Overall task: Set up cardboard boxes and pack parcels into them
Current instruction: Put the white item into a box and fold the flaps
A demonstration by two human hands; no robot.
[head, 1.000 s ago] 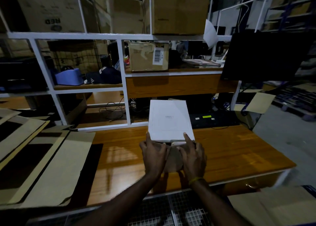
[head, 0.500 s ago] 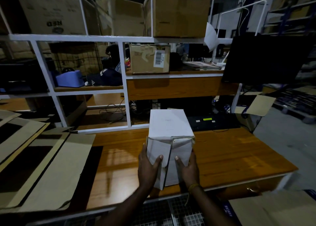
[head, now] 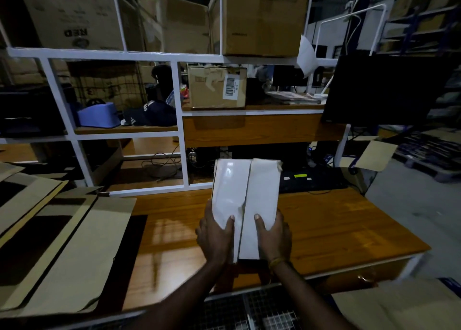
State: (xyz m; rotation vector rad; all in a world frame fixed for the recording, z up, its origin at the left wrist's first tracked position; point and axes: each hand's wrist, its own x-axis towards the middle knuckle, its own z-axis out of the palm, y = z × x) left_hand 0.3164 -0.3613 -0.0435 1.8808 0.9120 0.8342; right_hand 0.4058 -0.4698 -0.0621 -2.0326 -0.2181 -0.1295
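Note:
A small white cardboard box (head: 245, 195) stands on the wooden table (head: 336, 227), its two closed end flaps facing me with a seam down the middle. My left hand (head: 215, 235) grips its left side, thumb pressed on the left flap. My right hand (head: 273, 233), with a yellow band at the wrist, grips the right side, thumb on the right flap. The box's lower end is hidden behind my hands.
Flat brown cardboard sheets (head: 67, 245) lie stacked at the left of the table. A black keyboard (head: 311, 180) sits behind the box, a dark monitor (head: 389, 90) at the right. White shelving (head: 179, 120) holds brown cartons (head: 217, 86). More cardboard (head: 404, 307) lies at the bottom right.
The white box has been turned: a second ago its broad face was up with open flaps near me, now both flaps are folded shut and face me, held by my thumbs.

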